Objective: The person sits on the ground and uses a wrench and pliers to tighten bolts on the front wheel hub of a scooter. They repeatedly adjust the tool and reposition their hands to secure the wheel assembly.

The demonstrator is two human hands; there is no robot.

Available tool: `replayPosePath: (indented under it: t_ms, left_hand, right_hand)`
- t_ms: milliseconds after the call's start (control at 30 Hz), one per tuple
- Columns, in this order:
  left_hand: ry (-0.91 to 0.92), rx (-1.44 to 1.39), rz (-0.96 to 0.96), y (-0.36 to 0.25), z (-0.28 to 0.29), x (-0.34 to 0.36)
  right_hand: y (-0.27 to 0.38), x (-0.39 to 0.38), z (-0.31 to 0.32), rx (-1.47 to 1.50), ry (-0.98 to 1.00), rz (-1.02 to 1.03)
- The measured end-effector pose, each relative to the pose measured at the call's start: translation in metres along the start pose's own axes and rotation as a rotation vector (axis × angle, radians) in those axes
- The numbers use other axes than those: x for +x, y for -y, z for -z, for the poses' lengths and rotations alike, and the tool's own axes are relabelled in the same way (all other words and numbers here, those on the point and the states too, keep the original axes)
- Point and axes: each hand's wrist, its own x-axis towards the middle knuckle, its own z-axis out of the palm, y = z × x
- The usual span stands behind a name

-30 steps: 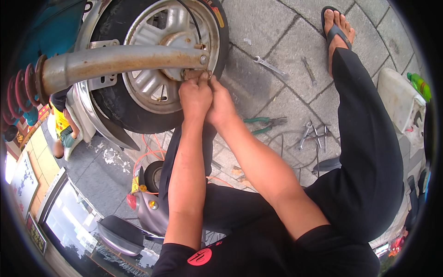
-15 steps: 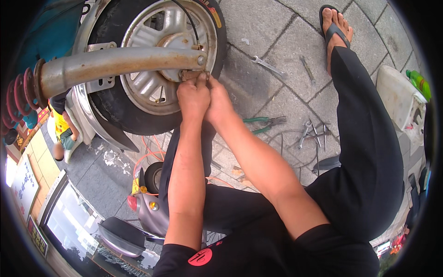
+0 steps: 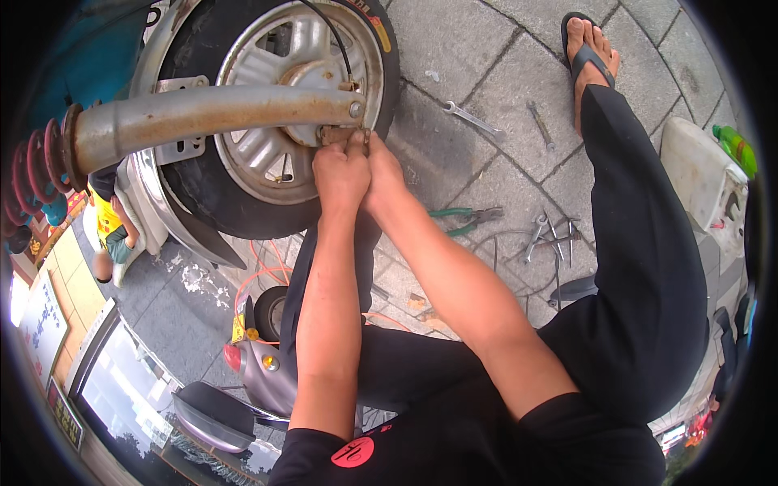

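Note:
A wheel (image 3: 271, 166) with a silver rim and black tyre stands beside a rusty grey fork leg (image 3: 211, 117). The leg's bolted end lies over the hub (image 3: 312, 77), and a black cable (image 3: 334, 36) runs down to the hub. Just below that bolt, a small rusty metal part (image 3: 331, 134) sticks out. My left hand (image 3: 340, 176) is closed at this part, thumb up against it. Pressed alongside it, my right hand (image 3: 384, 172) is also closed, its fingertips at the same spot. What the fingers pinch is hidden behind the hands.
On the paving lie a spanner (image 3: 474, 119), another tool (image 3: 540, 123), green-handled pliers (image 3: 466, 217) and several more tools (image 3: 551, 239). A white plastic container (image 3: 697, 170) stands at right. An orange hose (image 3: 263, 263) and a scooter (image 3: 263, 368) are at lower left; a person (image 3: 105, 211) sits farther left.
Both hands stay at the same place by the hub. The view has shifted very slightly; nothing else has visibly moved.

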Motion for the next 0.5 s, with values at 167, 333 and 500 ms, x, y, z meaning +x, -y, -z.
replayPosePath:
  t_ms: [167,333,500]
  left_hand:
    - [-0.018,-0.012,-0.060,0.003,0.000,0.002]
    - [0.034,0.011,-0.019,-0.007,0.004,-0.003]
    - [0.053,-0.067,0.063,-0.004,0.003,-0.001]
  right_hand:
    - [0.007,-0.016,0.006,0.083,0.153,-0.056]
    - [-0.004,-0.009,0.012,0.142,0.287,-0.038]
    - [0.000,-0.003,0.001,-0.063,0.031,-0.017]
